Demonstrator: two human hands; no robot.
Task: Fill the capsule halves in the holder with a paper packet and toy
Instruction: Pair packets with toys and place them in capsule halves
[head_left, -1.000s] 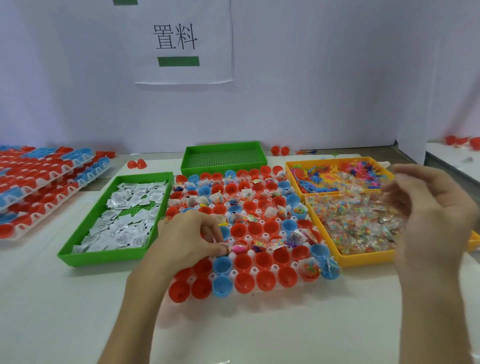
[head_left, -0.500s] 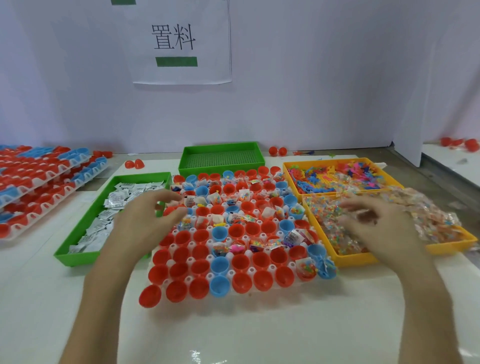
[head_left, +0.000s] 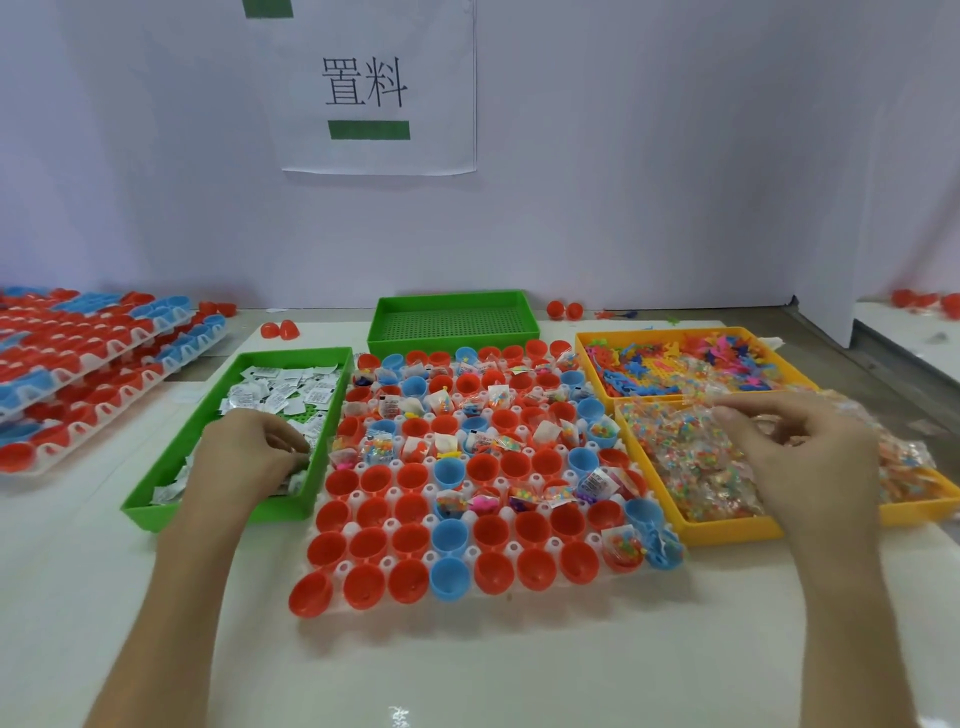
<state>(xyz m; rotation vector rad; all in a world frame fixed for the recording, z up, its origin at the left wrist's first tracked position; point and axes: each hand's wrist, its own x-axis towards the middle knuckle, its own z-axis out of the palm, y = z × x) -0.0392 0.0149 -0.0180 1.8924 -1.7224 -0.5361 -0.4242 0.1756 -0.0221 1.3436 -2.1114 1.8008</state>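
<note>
Hands in the trays either side of the holder (head_left: 511, 546).
Head view: the holder sits mid-surface (head_left: 467, 665), with packets and toys in its far halves (head_left: 447, 400). At its 9 o'clock the left hand (head_left: 249, 457) dips among packets (head_left: 280, 395) in the green tray (head_left: 156, 512). At 3 o'clock the right hand (head_left: 800, 447) lies on toy bags (head_left: 691, 467). Both grips are curled; I cannot tell whether either holds anything.

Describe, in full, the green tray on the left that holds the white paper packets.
The green tray is a shallow rectangular plastic box with low walls and a perforated floor. It sits flat on the white table, just left of the capsule holder. White printed paper packets lie loosely in it, mostly toward the far end. The left hand reaches into the near end, fingers curled among the packets.
</note>
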